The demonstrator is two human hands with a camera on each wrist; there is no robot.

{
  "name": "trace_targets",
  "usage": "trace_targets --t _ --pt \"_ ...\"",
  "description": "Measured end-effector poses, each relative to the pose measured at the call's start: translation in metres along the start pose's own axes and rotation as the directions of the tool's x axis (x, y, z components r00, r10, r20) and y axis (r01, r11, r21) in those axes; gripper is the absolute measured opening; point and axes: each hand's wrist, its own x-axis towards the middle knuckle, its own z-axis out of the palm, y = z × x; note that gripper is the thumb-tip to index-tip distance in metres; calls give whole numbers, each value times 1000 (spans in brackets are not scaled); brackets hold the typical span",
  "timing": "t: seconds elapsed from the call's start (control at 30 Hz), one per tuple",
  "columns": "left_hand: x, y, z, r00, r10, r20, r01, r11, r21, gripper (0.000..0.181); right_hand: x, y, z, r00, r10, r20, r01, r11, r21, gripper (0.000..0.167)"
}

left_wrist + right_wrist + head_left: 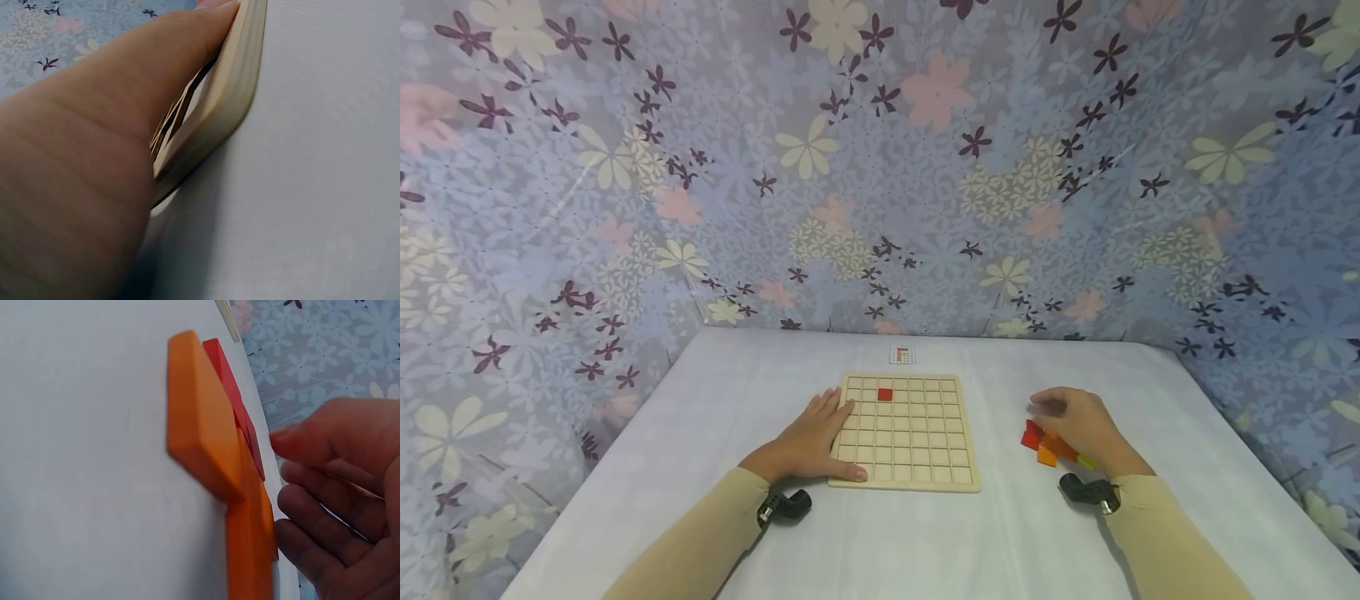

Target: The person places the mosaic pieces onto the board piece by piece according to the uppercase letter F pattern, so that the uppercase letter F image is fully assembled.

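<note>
A light wooden grid board point(916, 435) lies on the table, with one red square tile point(885, 394) in a cell near its top. My left hand point(808, 439) rests spread over the board's left edge, thumb on the lower-left corner. In the left wrist view the thumb point(181, 47) lies along the board's rim. To the right of the board, my right hand point(1084, 423) hovers over a small pile of red tiles point(1030, 437), orange tiles point(1047, 456) and a yellow-green piece point(1086, 461). Its fingers point(325, 512) are loosely bent, with nothing visible between them and the thumb.
A small printed card point(902, 355) with a grid pattern lies beyond the board's far edge. White cloth point(917, 542) covers the table, and a floral curtain point(880, 167) hangs behind it. A dark wrist camera point(788, 505) sits on each wrist.
</note>
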Motion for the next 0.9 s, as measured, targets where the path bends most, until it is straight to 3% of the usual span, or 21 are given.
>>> trace_targets --t 0.27,0.6,0.9 --pt "0 -2 2 1000 5 2 -5 1000 13 134 -7 4 -3 998 -60 28 61 998 -16 41" --pt "0 0 0 1000 -1 16 0 1000 15 135 -9 6 -1 996 -74 40 75 997 -18 39" --pt "0 1 -3 1000 -5 18 5 1000 11 135 -10 4 1 993 -113 16 114 993 -41 29"
